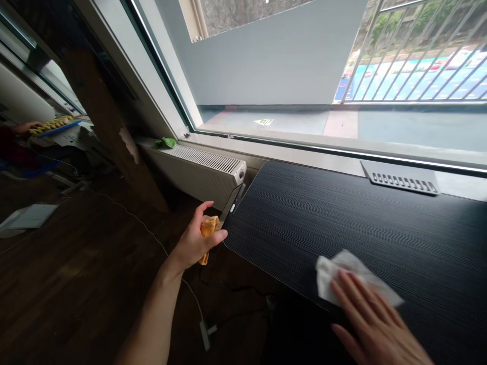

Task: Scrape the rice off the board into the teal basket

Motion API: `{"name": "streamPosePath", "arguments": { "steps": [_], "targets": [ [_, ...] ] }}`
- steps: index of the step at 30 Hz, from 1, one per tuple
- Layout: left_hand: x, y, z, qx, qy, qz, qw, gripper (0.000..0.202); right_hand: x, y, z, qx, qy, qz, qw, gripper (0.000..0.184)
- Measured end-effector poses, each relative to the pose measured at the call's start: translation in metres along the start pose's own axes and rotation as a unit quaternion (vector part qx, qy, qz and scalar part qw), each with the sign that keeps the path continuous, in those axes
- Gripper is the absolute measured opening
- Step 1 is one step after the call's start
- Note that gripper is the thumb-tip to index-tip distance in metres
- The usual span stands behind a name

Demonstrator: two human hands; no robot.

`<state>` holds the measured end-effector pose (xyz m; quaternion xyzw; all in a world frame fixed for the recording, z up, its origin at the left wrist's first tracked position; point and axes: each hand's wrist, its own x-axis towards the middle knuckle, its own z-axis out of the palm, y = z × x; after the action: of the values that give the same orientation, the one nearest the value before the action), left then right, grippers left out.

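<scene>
My left hand (196, 238) is closed around a small orange crumpled thing (208, 228), held just off the left edge of a black ribbed desk top (342, 223). My right hand (375, 319) lies flat with fingers stretched out, pressing on a white tissue (352, 276) that rests on the desk near its front edge. The fingertips cover the tissue's near part.
A white radiator (201, 170) runs under the window sill, with a green object (165, 143) on its far end. A grey vent plate (401, 179) sits on the sill. White cable (192, 294) trails over the dark wooden floor. Another person's hand (25, 128) shows far left.
</scene>
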<state>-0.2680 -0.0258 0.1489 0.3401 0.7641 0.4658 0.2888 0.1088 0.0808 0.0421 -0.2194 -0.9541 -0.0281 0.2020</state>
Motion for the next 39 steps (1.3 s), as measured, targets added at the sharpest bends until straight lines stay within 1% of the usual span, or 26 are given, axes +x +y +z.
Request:
{"name": "streamPosePath", "arguments": {
  "steps": [3, 4, 5, 6, 7, 9, 11, 12, 13, 14, 16, 19, 20, 21, 22, 23, 26, 28, 29, 30, 31, 33, 35, 37, 38, 39],
  "targets": [
    [0.006, 0.006, 0.015, -0.001, -0.022, 0.039, 0.999, 0.084, 0.081, -0.075, 0.027, 0.082, -0.067, -0.056, 0.993, 0.057],
    [0.008, 0.008, 0.021, 0.006, -0.027, 0.050, 0.998, 0.084, 0.110, -0.091, 0.037, 0.090, -0.078, -0.055, 0.991, 0.057],
    [0.010, 0.010, 0.026, 0.019, -0.028, 0.057, 0.998, 0.084, 0.136, -0.095, 0.046, 0.096, -0.089, -0.048, 0.990, 0.057],
    [0.012, 0.011, 0.032, 0.041, -0.023, 0.062, 0.997, 0.085, 0.158, -0.087, 0.052, 0.100, -0.098, -0.036, 0.989, 0.055],
    [0.014, 0.011, 0.037, 0.070, -0.017, 0.064, 0.995, 0.085, 0.174, -0.068, 0.054, 0.096, -0.105, -0.007, 0.990, 0.052],
    [0.017, 0.010, 0.048, 0.132, -0.011, 0.062, 0.989, 0.087, 0.184, -0.003, 0.049, 0.064, -0.106, 0.096, 0.988, 0.045],
    [0.021, 0.008, 0.059, 0.187, -0.019, 0.058, 0.980, 0.090, 0.170, 0.066, 0.032, 0.016, -0.097, 0.219, 0.971, 0.042],
    [0.023, 0.008, 0.065, 0.212, -0.026, 0.058, 0.975, 0.091, 0.158, 0.090, 0.022, -0.006, -0.093, 0.269, 0.958, 0.042],
    [0.025, 0.008, 0.072, 0.237, -0.030, 0.060, 0.969, 0.092, 0.145, 0.104, 0.014, -0.024, -0.090, 0.308, 0.947, 0.040],
    [0.028, 0.009, 0.078, 0.263, -0.031, 0.063, 0.962, 0.092, 0.134, 0.104, 0.008, -0.036, -0.089, 0.328, 0.940, 0.039],
    [0.033, 0.013, 0.092, 0.317, -0.030, 0.071, 0.945, 0.093, 0.116, 0.072, 0.007, -0.039, -0.094, 0.316, 0.943, 0.044],
    [0.039, 0.020, 0.108, 0.392, -0.019, 0.083, 0.916, 0.093, 0.099, -0.003, 0.020, 0.009, -0.125, 0.192, 0.973, 0.051],
    [0.040, 0.022, 0.113, 0.415, -0.016, 0.085, 0.906, 0.093, 0.092, -0.018, 0.021, 0.024, -0.136, 0.159, 0.978, 0.052],
    [0.041, 0.023, 0.116, 0.436, -0.014, 0.084, 0.896, 0.092, 0.082, -0.022, 0.019, 0.033, -0.145, 0.145, 0.978, 0.052],
    [0.041, 0.023, 0.118, 0.455, -0.015, 0.081, 0.886, 0.092, 0.069, -0.015, 0.012, 0.032, -0.151, 0.154, 0.976, 0.051],
    [0.040, 0.023, 0.119, 0.472, -0.019, 0.077, 0.878, 0.091, 0.053, 0.003, 0.002, 0.022, -0.153, 0.188, 0.970, 0.048],
    [0.037, 0.023, 0.113, 0.488, -0.026, 0.072, 0.870, 0.093, 0.008, 0.091, -0.038, -0.055, -0.126, 0.362, 0.922, 0.043],
    [0.033, 0.025, 0.103, 0.463, -0.003, 0.082, 0.883, 0.095, -0.001, 0.136, -0.052, -0.092, -0.108, 0.438, 0.888, 0.038],
    [0.031, 0.026, 0.096, 0.442, 0.027, 0.091, 0.892, 0.094, 0.005, 0.144, -0.052, -0.098, -0.101, 0.447, 0.883, 0.036],
    [0.029, 0.028, 0.090, 0.418, 0.067, 0.101, 0.900, 0.092, 0.017, 0.141, -0.046, -0.094, -0.099, 0.435, 0.890, 0.036],
    [0.027, 0.029, 0.083, 0.393, 0.115, 0.111, 0.906, 0.088, 0.033, 0.125, -0.036, -0.083, -0.096, 0.406, 0.905, 0.037],
    [0.025, 0.032, 0.073, 0.342, 0.211, 0.126, 0.907, 0.080, 0.067, 0.070, -0.007, -0.051, -0.090, 0.313, 0.944, 0.042],
    [0.023, 0.034, 0.068, 0.299, 0.274, 0.135, 0.904, 0.075, 0.085, 0.008, 0.016, -0.009, -0.084, 0.198, 0.977, 0.048],
    [0.021, 0.035, 0.066, 0.272, 0.301, 0.145, 0.903, 0.070, 0.072, -0.031, 0.023, 0.018, -0.070, 0.114, 0.991, 0.049],
    [0.020, 0.035, 0.066, 0.266, 0.305, 0.150, 0.902, 0.069, 0.053, -0.035, 0.019, 0.023, -0.058, 0.093, 0.994, 0.048],
    [0.019, 0.034, 0.066, 0.263, 0.306, 0.153, 0.902, 0.068, 0.027, -0.028, 0.011, 0.022, -0.044, 0.092, 0.995, 0.047]
  ]
}}
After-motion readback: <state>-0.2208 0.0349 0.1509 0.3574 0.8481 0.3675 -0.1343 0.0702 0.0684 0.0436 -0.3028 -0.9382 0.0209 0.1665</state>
